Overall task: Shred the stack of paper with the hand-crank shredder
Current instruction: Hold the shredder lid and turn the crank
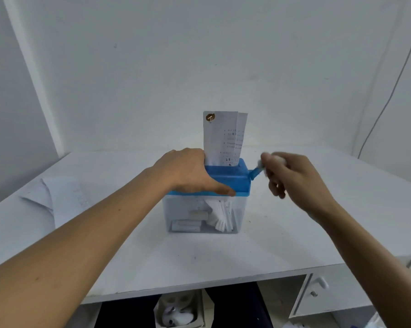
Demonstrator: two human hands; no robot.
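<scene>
Clamps the shredder to the table with the left hand: thumb laid flat along the lid's front rim, other fingers reaching over the top and hidden on the far side, impossible to tell whether spread or together. Grips the white knob of the crank with the right hand, fingers curled round it, blurred by motion. Has the paper standing upright in the slot, just beside the left hand, lower end inside, most of its length above the lid, a second sheet peeking out behind at a slight offset. Shows white strips hanging under the lid into the clear bin, and more sheets lying flat at the table's left, well apart. Probably midway through one feed, with plenty left to do. Could jam here from the offset sheets skewing in the slot, or from feeding too many at once. Could tip or slide the light shredder toward the right through hard cranking and a slack left-hand hold. Could let the unsupported paper flop backward and crease before entering the cutters. Could clog the outlet with strips bunched under the lid, given the pile already resting in the bin. Could slip off the small knob at speed and knock the shredder.
</scene>
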